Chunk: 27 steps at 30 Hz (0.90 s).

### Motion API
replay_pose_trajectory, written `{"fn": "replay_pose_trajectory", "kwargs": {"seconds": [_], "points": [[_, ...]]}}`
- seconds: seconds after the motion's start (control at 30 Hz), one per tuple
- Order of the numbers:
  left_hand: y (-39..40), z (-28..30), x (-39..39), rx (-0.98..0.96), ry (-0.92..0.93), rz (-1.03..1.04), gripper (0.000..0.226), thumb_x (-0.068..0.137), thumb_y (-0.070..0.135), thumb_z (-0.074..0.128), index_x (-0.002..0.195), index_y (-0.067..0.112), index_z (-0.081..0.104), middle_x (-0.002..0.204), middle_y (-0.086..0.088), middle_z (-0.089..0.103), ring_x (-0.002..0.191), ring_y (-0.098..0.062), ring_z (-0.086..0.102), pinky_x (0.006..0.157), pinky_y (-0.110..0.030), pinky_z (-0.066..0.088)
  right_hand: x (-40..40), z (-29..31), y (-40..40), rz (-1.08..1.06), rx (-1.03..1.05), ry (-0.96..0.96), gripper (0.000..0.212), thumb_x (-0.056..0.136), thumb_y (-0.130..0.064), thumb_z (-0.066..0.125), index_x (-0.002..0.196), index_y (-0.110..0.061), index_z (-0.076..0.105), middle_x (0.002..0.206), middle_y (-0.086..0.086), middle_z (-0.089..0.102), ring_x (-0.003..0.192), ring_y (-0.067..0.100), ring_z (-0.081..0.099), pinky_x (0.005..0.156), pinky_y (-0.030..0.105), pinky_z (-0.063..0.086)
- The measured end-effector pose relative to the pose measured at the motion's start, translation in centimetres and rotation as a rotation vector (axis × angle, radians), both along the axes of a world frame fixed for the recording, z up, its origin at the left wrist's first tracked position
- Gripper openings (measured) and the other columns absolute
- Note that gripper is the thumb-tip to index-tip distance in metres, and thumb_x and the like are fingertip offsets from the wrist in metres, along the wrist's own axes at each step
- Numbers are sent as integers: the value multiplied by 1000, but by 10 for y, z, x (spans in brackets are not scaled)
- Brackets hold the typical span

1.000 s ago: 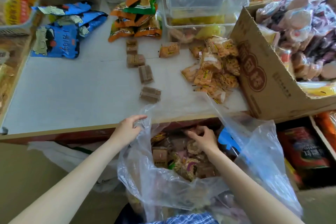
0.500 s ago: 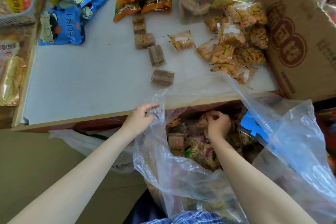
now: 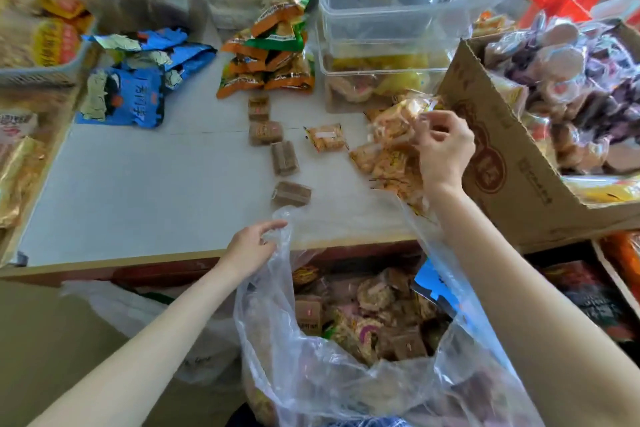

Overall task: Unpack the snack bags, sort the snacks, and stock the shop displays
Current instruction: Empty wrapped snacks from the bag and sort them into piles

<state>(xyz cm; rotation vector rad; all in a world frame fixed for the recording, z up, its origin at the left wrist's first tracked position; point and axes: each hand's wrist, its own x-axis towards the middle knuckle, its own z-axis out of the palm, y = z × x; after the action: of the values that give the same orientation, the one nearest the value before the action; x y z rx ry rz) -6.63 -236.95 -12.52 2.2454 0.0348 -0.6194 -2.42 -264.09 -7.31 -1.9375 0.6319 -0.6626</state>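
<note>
We take the cardboard box as our mark. Just left of it our right hand pinches a clear-wrapped orange snack over the orange pile. Our left hand grips the plastic bag rim, well below-left. If we release carelessly, the snack may slide off that heaped pile toward the brown bars, mixing sorts.

Clear snack bag open below table, orange packets piled on top.
</note>
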Motion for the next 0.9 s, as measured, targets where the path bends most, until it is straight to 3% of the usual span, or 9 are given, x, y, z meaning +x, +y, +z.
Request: {"fn": "replay_pose_trajectory", "kwargs": {"seconds": [0.07, 0.13, 0.3, 0.43, 0.57, 0.67, 0.77, 0.83, 0.9], "points": [[3, 8, -2, 2, -5, -2, 48, 89, -5, 42, 130, 18, 54, 113, -32, 59, 28, -5, 31, 36, -10, 27, 31, -6, -22, -4, -17, 159, 21, 88, -18, 63, 107, -10, 65, 108, 6, 64, 97, 17, 63, 82, 19, 46], [6, 10, -4, 13, -6, -2, 47, 91, -4, 43, 131, 17, 54, 126, -32, 51, 31, -3, 35, 37, -8, 29, 42, -24, -34, 31, 66, 357, 33, 87, -18, 64, 119, -11, 58, 117, 6, 61, 108, 19, 58, 94, 29, 47], [14, 3, -3, 17, 28, 1, 45, 92, -1, 44, 131, 21, 53, 128, -31, 50, 48, -16, 50, 42, -19, 40, 18, -46, -12, 145, 97, 483, 34, 89, -12, 52, 123, -12, 55, 119, 7, 59, 106, 23, 59, 89, 37, 51], [18, -5, 0, 15, 23, 21, 46, 90, -3, 45, 129, 20, 55, 123, -34, 51, 29, -6, 29, 35, -11, 26, 0, -56, 0, 228, 10, 517, 36, 91, -17, 55, 126, -14, 53, 125, 7, 56, 110, 24, 56, 88, 36, 50], [19, -7, -1, 2, 25, 25, 46, 91, -3, 45, 129, 19, 55, 127, -35, 47, 28, -5, 29, 35, -10, 27, -4, -59, 6, 333, -119, 526, 38, 91, -19, 56, 128, -14, 51, 127, 11, 50, 109, 25, 54, 80, 27, 42], [25, -16, 5, -37, 6, 91, 46, 90, -4, 44, 127, 19, 58, 90, -27, 66, 30, -6, 28, 36, -11, 25, 16, -62, 16, 548, -346, 535, 44, 92, -21, 57, 135, -19, 47, 139, 13, 37, 124, 33, 40, 99, 34, 36], [38, -28, 20, -29, 52, 132, 46, 89, -3, 43, 123, 23, 61, 38, 9, 41, 42, -14, 30, 45, -23, 28, 61, -80, 36, 797, -648, 618, 50, 95, -24, 53, 142, -25, 38, 153, 12, 20, 136, 41, 22, 110, 50, 23], [44, -34, 28, -25, 82, 102, 44, 89, -1, 44, 121, 24, 61, 37, 11, 42, 46, -15, 34, 48, -26, 31, 93, -97, 51, 875, -778, 674, 50, 96, -25, 50, 144, -27, 35, 157, 9, 10, 141, 41, 11, 112, 56, 21], [45, -34, 35, -42, 104, 28, 42, 90, 2, 46, 120, 27, 60, 64, 15, 59, 52, -17, 43, 51, -27, 40, 121, -115, 65, 909, -857, 722, 47, 98, -26, 45, 144, -30, 33, 159, 3, 3, 143, 38, 1, 112, 60, 15]]}}
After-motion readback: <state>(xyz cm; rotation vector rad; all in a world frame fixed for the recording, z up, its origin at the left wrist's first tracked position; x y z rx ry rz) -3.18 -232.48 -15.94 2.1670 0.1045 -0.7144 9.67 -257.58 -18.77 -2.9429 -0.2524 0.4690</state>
